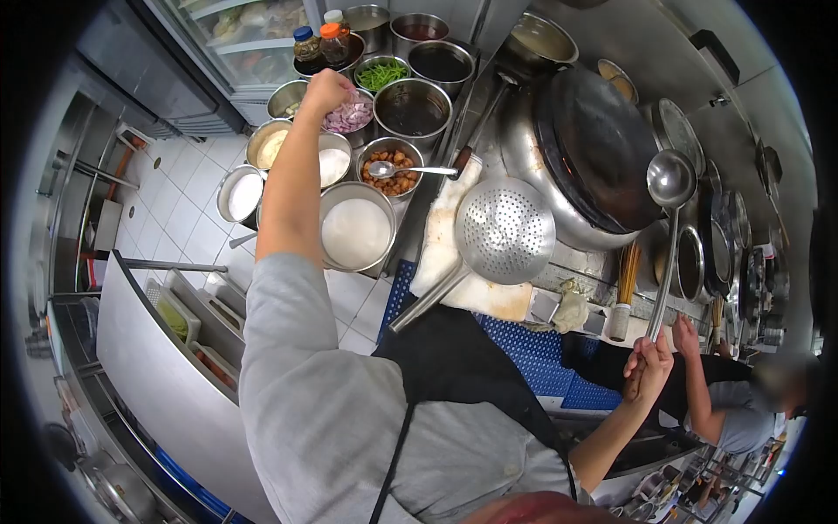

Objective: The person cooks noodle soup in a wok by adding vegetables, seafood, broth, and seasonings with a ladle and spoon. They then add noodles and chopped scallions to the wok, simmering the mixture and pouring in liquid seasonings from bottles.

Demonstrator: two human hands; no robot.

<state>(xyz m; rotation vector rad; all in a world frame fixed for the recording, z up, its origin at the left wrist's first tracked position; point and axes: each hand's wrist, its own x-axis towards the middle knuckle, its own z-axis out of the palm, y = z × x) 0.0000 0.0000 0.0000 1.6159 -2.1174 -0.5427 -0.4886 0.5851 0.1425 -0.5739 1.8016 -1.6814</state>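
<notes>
My left hand (327,91) reaches over the edge of a metal bowl of chopped pink onions (351,113). Its fingers are drawn together, and whatever they pinch is hidden. Wrapped round the handle of a long steel ladle (671,179) is my right hand (649,367); the ladle's bowl is raised beside a large dark wok (594,148). Between my arms a perforated strainer (504,230) rests on a stained cloth (438,240). Near my left forearm stand a pot of white powder (356,233) and a bowl of brown pieces (403,182) with a spoon across it.
Bowls of green vegetables (381,75) and dark sauce (412,108) stand beyond the onions, near capped bottles (334,42). A bamboo brush (626,288) lies right of the cloth. A co-worker (729,406) is close at the right, one hand near mine. A steel counter (148,349) stands at left.
</notes>
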